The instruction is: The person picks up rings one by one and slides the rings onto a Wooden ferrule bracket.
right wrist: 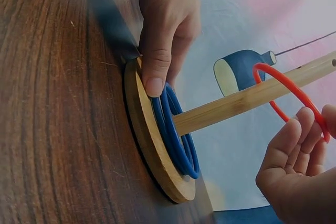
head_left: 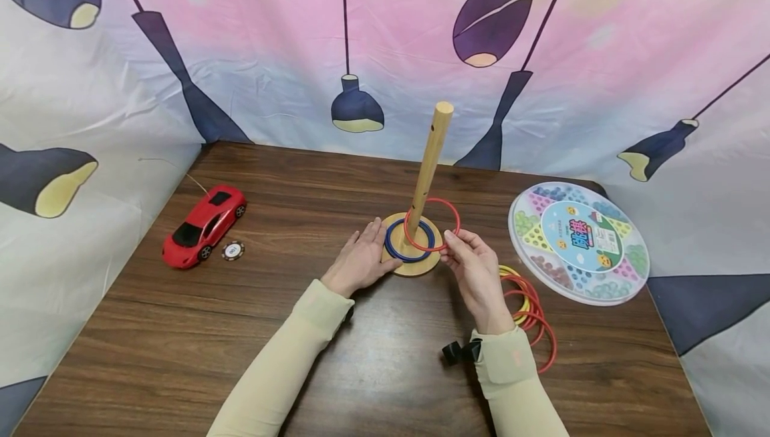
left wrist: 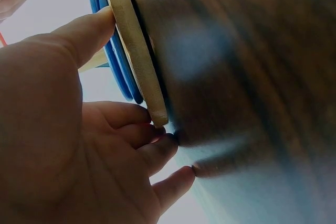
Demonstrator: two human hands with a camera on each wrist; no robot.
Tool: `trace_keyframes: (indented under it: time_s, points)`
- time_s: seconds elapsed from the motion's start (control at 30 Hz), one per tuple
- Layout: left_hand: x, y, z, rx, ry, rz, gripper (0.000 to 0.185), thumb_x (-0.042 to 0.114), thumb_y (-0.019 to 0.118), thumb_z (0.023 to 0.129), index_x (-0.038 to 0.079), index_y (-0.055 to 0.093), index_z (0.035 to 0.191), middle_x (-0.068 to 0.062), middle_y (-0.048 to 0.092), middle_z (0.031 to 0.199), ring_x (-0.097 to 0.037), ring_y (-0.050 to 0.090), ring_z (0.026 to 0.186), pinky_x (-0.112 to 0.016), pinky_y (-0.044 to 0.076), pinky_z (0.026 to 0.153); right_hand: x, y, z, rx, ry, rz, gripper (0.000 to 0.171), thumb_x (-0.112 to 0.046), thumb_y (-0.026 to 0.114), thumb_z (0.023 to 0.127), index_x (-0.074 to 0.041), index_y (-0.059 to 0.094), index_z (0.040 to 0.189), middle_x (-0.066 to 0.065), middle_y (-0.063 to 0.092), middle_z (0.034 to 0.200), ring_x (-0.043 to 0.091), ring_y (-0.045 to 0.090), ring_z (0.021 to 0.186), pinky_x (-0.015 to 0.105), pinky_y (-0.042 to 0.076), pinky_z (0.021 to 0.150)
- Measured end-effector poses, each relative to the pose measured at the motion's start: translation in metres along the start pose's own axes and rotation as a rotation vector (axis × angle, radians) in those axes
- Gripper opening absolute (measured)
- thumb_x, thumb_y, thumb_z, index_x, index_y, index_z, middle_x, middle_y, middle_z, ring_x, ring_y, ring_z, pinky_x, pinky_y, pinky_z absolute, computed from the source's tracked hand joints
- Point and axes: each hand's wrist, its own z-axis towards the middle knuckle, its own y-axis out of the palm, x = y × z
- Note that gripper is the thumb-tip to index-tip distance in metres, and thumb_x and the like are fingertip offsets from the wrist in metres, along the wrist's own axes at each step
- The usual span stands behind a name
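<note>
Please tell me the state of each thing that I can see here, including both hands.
red ring: around the peg, tilted, held up.
blue rings: flat on the base, around the peg.
peg: upright in its base.
base: on the table, steadied.
left hand: thumb pressing the base.
right hand: pinching the red ring.
loose rings: piled on the table.

One peg [head_left: 429, 168], perhaps two blue rings [head_left: 398, 248].

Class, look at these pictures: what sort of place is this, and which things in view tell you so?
Probably an indoor tabletop play corner set up for recording. A wooden table is walled by a printed lamp-pattern cloth, and toys sit on it: a ring-toss peg, a red toy car and a round marble board game.
</note>
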Motion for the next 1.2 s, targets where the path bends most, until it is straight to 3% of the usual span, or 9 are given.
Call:
trace_keyframes:
  time_s: [0.67,1.2]
  points:
    - [0.000,0.002,0.001,0.026,0.011,0.021,0.088,0.053,0.056,0.094,-0.005,0.023,0.151,-0.019,0.018,0.158,-0.026,0.020,0.146,-0.048,0.020,0.116,0.021,-0.003,0.014,0.015,0.126,-0.084,0.023,-0.011,0.070,0.091,-0.003,0.053,0.105,0.001,0.064,0.077,0.010,0.062,0.069,0.024,0.054,0.067]
    - [0.001,0.001,0.002,0.016,0.001,0.022,0.088,0.053,0.055,0.094,-0.004,0.022,0.152,-0.019,0.017,0.159,-0.026,0.019,0.146,-0.048,0.020,0.116,0.031,0.002,0.023,0.041,0.162,-0.133,0.029,-0.014,0.072,0.089,-0.001,0.055,0.108,0.003,0.066,0.076,0.009,0.064,0.065,0.024,0.055,0.063]
